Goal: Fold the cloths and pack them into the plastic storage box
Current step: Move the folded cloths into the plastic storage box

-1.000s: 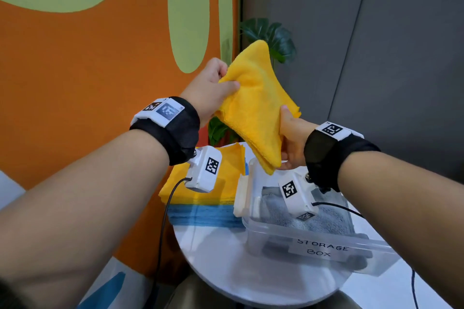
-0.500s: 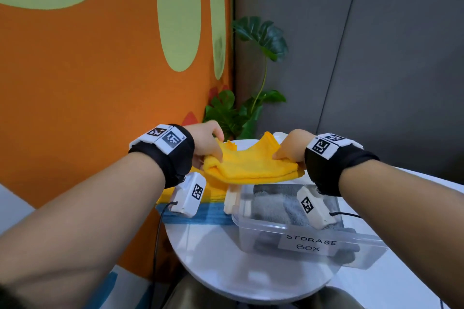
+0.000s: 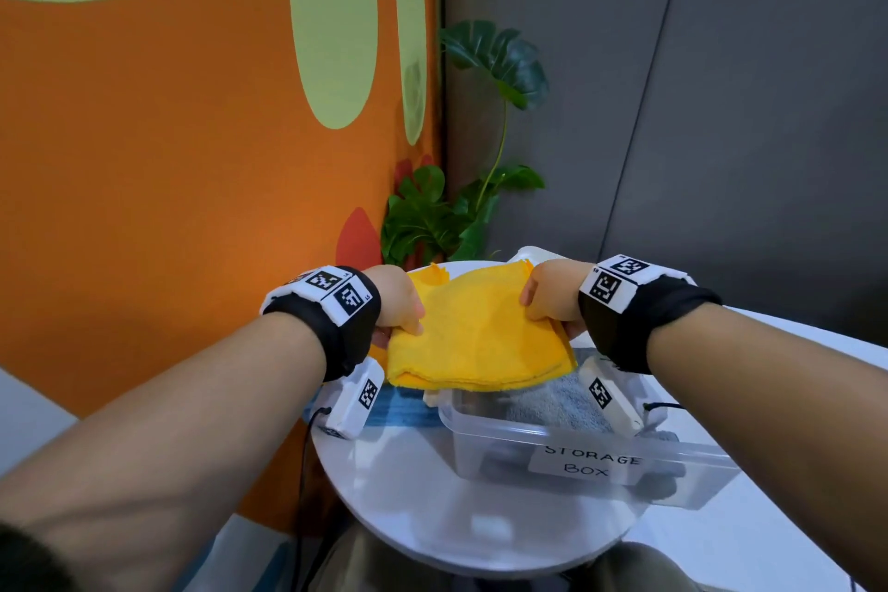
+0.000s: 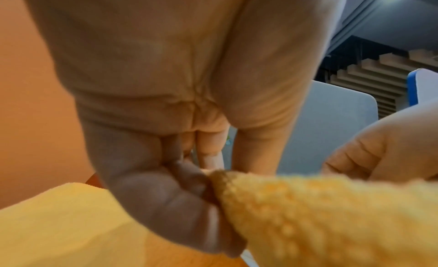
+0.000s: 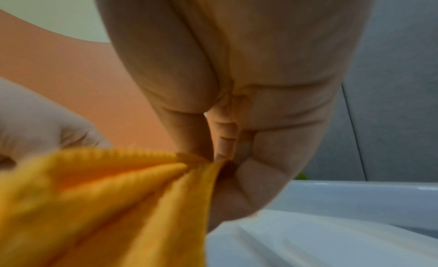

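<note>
A folded yellow cloth (image 3: 473, 334) hangs flat in the air between my two hands, just above the clear plastic storage box (image 3: 509, 440) labelled "STORAGE BOX". My left hand (image 3: 401, 308) pinches its left edge and my right hand (image 3: 552, 298) pinches its right edge. In the left wrist view the left hand (image 4: 208, 184) has thumb and fingers closed on the yellow cloth (image 4: 331, 214). The right wrist view shows the right hand (image 5: 220, 158) nipping the cloth (image 5: 106, 196) at a corner. A grey cloth (image 3: 548, 404) lies inside the box.
The box stands on a small round white table (image 3: 413, 486). A stack of yellow and blue cloths (image 3: 399, 404) lies left of the box, mostly hidden by my left wrist. A potted plant (image 3: 447, 226) stands behind the table against the orange wall.
Both hands have brought the yellow cloth down from chest height and laid it flat. It now hangs folded and level just above the box.
</note>
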{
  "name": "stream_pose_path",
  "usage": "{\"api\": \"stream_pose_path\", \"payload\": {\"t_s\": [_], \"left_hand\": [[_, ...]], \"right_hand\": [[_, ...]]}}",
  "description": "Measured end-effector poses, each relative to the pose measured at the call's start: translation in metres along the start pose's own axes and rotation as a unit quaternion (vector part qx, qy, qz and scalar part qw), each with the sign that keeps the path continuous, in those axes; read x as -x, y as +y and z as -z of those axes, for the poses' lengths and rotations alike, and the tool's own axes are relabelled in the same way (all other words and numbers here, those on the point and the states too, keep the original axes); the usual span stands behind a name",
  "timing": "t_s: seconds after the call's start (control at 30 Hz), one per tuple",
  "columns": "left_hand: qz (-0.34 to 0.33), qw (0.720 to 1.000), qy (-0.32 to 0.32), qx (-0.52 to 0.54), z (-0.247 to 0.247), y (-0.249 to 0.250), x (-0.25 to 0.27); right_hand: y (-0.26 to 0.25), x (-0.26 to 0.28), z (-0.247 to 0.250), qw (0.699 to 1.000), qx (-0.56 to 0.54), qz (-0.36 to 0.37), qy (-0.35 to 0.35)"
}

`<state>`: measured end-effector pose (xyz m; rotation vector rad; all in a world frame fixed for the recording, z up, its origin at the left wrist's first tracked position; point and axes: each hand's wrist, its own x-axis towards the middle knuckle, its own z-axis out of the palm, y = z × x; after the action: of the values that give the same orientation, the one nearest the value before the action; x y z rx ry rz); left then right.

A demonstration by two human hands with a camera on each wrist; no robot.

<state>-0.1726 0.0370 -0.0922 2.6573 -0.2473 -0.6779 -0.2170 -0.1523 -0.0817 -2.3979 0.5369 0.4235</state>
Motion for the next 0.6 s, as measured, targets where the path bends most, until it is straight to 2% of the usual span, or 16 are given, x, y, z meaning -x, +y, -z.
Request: {"api": "stream_pose_path", "payload": {"t_s": [0.13,0.23,0.33,0.43,0.6], "left_hand": [[-0.034,0.999,0.034,-0.019,0.004,0.005,-0.001],[-0.059,0.997,0.036,-0.034,0.007,0.018,-0.001],[-0.083,0.994,0.025,-0.061,0.004,0.034,0.000],[-0.098,0.991,0.002,-0.094,-0.006,0.053,0.004],[-0.104,0.974,-0.045,-0.194,-0.032,0.075,0.003]], "right_hand": [[0.001,0.003,0.009,0.998,0.064,0.003,0.006],[0.008,0.004,0.022,0.995,0.099,-0.003,0.005],[0.019,0.007,0.036,0.993,0.120,-0.020,0.010],[0.031,0.012,0.042,0.988,0.139,-0.060,-0.022],[0.050,0.016,0.039,0.955,0.256,-0.133,-0.068]]}}
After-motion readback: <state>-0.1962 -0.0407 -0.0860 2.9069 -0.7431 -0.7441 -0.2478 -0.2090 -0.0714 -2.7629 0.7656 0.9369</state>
